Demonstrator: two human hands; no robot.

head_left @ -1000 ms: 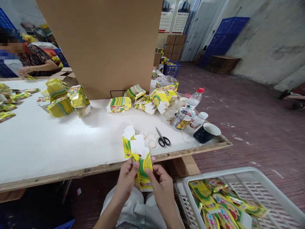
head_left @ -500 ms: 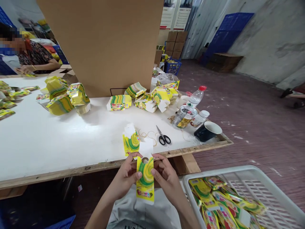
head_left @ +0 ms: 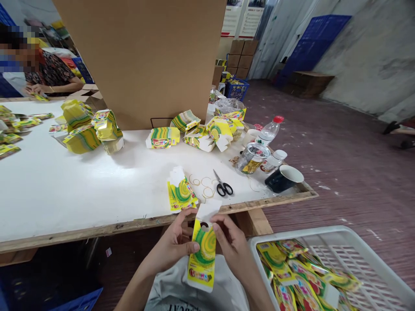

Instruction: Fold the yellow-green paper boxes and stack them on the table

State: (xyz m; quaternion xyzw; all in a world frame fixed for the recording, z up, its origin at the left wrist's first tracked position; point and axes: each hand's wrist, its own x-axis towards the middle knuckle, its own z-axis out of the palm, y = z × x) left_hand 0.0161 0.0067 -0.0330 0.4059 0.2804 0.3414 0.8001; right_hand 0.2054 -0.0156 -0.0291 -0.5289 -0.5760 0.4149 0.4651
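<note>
The flat yellow carton (head_left: pixel 203 252), held over the lap just below the table (head_left: pixel 65 190) edge, is pinched by the left hand (head_left: pixel 177 242) and right hand (head_left: pixel 231 242), which should grip opposite edges evenly to square it; fingers behind it are hidden.

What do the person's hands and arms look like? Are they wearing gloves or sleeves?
No gloves: the left hand and right hand are bare, with no rings, watch or bracelet showing. Both forearms are bare too, with no sleeves in view. The fingernails look short and plain.
</note>
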